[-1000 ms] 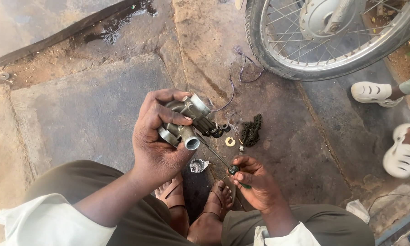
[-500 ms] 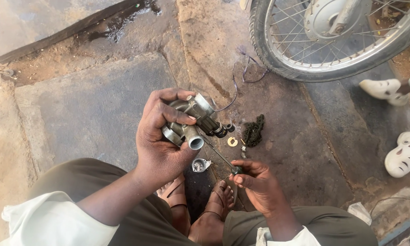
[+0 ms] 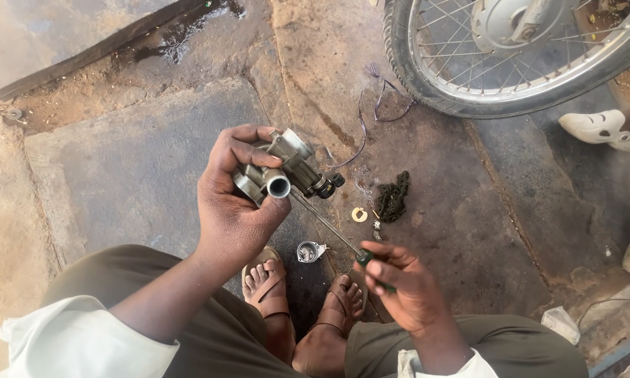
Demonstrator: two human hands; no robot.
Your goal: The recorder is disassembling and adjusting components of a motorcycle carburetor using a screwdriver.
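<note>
left hand (image 3: 232, 203), palm up, fingers curled around a grey metal carburetor (image 3: 281, 173) at frame centre; right hand (image 3: 404, 281) at 5 o'clock, fist gripping a green-handled screwdriver (image 3: 329, 224), shaft angled toward 10 o'clock into the carburetor; motorcycle wheel (image 3: 511, 59) at 1 o'clock.

Soft, even daylight, bright without harshness. No hard-edged shadows anywhere; only a faint dark pool under the knees and around the sandalled feet (image 3: 308, 301). Small highlights on the metal carburetor (image 3: 281, 171) held in the left hand (image 3: 234, 203), a dull sheen on the wheel rim (image 3: 532, 84) at the top right. Wet gleam in the gutter puddle (image 3: 182, 31). Sharp focus across the concrete floor (image 3: 119, 175). Slight softness on the right hand (image 3: 406, 287). Mild wide-angle stretching toward the corners.
</note>
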